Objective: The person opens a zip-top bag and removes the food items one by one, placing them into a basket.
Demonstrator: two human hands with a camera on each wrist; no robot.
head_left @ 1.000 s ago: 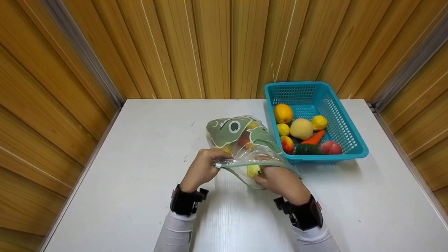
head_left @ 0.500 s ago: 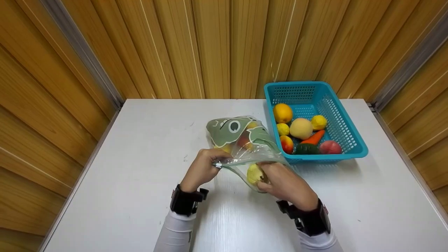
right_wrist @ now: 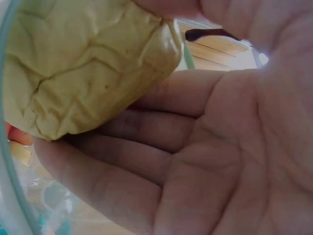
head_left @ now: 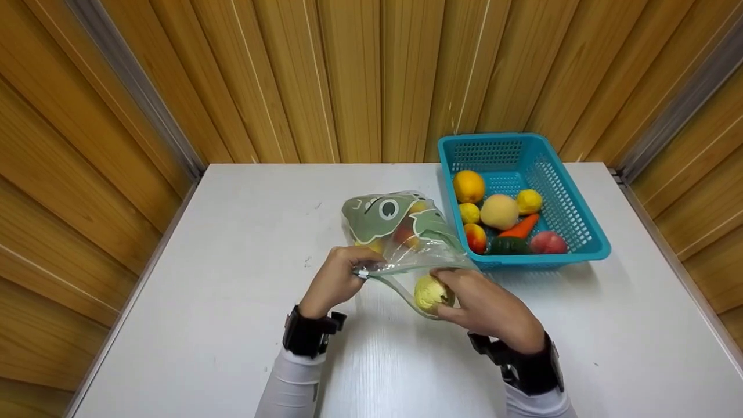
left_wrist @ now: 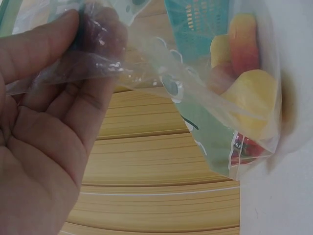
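My right hand [head_left: 490, 307] holds a pale yellow-green, wrinkled guava [head_left: 430, 293] at the mouth of a clear zip bag [head_left: 380, 213]. In the right wrist view the guava [right_wrist: 93, 68] lies against the curled fingers [right_wrist: 98, 191], its dark stem sticking out past the thumb. My left hand [head_left: 336, 281] pinches the bag's edge beside the zip slider [head_left: 362, 273]. The bag is printed with a green cartoon animal and lies on its side on the table. Through its film the left wrist view shows a red-and-yellow fruit [left_wrist: 244, 44] and a yellow one [left_wrist: 252, 98].
A teal plastic basket [head_left: 572, 203] stands at the back right, close beside the bag. In it lie an orange [head_left: 469, 187], a carrot [head_left: 522, 226], a cucumber [head_left: 509, 246] and several other fruits. Wood-patterned walls [head_left: 348, 81] enclose the white table [head_left: 232, 325] at back and sides.
My right hand has drawn back toward the lower right with the guava, and more of the fruit shows at the bag's mouth. The left hand has stayed in place.
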